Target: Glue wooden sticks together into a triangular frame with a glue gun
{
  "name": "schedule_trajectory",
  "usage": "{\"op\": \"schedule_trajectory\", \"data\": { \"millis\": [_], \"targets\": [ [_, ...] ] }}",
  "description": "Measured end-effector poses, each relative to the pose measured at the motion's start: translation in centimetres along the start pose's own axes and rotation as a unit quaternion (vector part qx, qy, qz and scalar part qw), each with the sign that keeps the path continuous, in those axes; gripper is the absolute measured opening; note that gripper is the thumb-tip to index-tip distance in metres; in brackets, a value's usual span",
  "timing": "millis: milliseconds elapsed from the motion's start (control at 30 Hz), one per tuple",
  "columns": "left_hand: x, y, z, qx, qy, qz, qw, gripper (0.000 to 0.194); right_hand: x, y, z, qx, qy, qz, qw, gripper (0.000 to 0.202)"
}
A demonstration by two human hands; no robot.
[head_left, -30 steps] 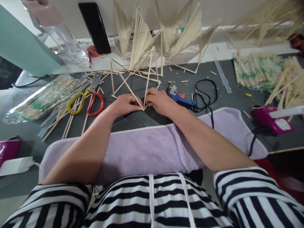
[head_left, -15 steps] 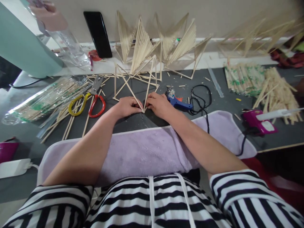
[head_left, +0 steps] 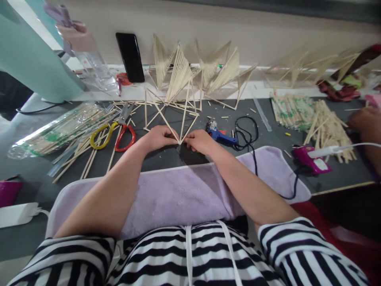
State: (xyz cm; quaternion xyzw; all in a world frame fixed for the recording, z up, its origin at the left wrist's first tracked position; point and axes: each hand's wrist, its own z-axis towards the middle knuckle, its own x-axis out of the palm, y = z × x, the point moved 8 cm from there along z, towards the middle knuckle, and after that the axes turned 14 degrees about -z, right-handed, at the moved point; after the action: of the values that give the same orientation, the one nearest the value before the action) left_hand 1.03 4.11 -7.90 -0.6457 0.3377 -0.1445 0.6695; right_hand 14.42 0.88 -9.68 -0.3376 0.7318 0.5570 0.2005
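Observation:
A frame of thin wooden sticks [head_left: 185, 108] stands on the dark table in front of me, its nearest corner between my hands. My left hand [head_left: 161, 138] is closed, its fingers pinching the frame beside that corner. On the other side my right hand [head_left: 199, 141] has its fingers pressed together on the frame close to the same joint; the fingertips are partly hidden. A blue glue gun [head_left: 222, 136] with a black cord lies just right of my right hand. Scissors [head_left: 113, 133] with yellow and red handles lie left of my left hand.
Finished-looking stick structures [head_left: 180, 71] stand along the wall beside a leaning phone [head_left: 131, 57]. A bottle [head_left: 89, 59] and bagged sticks [head_left: 65, 129] are at left; stick piles [head_left: 327, 127] and a purple plug box [head_left: 312, 159] at right. A lilac cloth [head_left: 178, 194] covers the front edge. Another person's hand [head_left: 364, 123] shows at far right.
My right hand has shifted slightly down and right along the frame's corner, showing more of a stick there. The view has tilted up a little, and another person's hand has come further into sight.

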Motion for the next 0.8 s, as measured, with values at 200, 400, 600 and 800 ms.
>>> {"op": "schedule_trajectory", "data": {
  "millis": [200, 400, 600, 800],
  "targets": [
    [-0.4, -1.0, -0.5, 0.006, 0.002, -0.058, 0.998, 0.024, 2.4, 0.0, -1.0, 0.065, 0.146, 0.38, 0.911, 0.012],
    [-0.5, -0.8, -0.6, -0.001, 0.005, -0.063, 0.998, 0.028, 2.5, -0.2, -0.1, 0.062, 0.149, 0.412, 0.897, 0.016],
    [-0.5, -0.9, -0.5, -0.008, -0.004, -0.062, 0.998, 0.029, 3.0, -0.1, 0.0, 0.073, 0.16, 0.444, 0.878, 0.013],
    [-0.6, -0.9, -0.5, -0.005, -0.032, -0.044, 0.999, 0.029, 3.0, -0.2, 0.0, 0.092, 0.15, 0.467, 0.866, 0.01]
  ]
}}
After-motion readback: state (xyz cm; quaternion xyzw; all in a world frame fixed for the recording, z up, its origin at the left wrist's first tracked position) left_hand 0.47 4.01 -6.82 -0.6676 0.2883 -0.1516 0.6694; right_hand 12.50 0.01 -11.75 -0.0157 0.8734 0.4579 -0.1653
